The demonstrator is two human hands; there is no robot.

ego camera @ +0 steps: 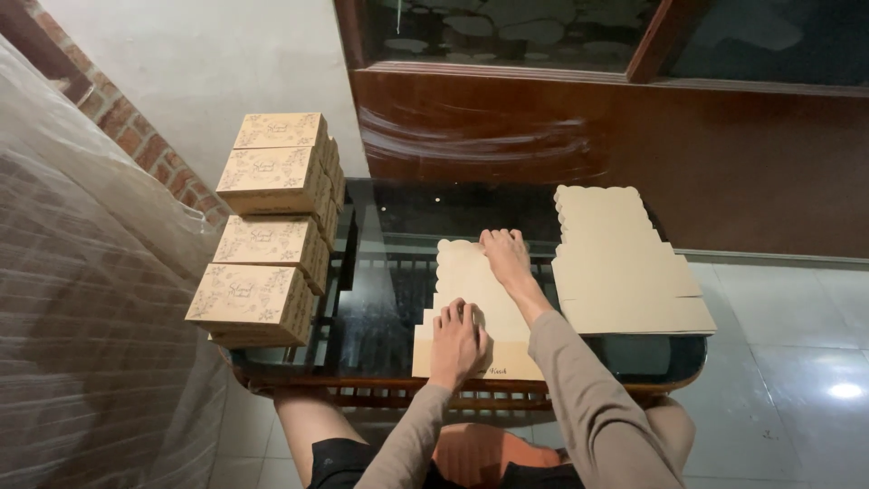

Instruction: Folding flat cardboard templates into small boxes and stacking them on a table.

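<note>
A flat, unfolded tan cardboard box blank (471, 281) with a scalloped far edge lies on the glass table (398, 226) in front of me. My left hand (456, 340) presses down on its near part, fingers curled against the card. My right hand (507, 255) lies flat on its far part, fingers spread toward the scalloped edge. Neither hand grips anything; both push on the blank.
A stack of flat tan blanks (625, 263) lies on the table's right side. Several folded printed tan boxes (267, 226) are stacked along the left edge. Plastic sheeting (81, 299) hangs at left, a dark wooden panel (588, 127) stands behind. My knees show below.
</note>
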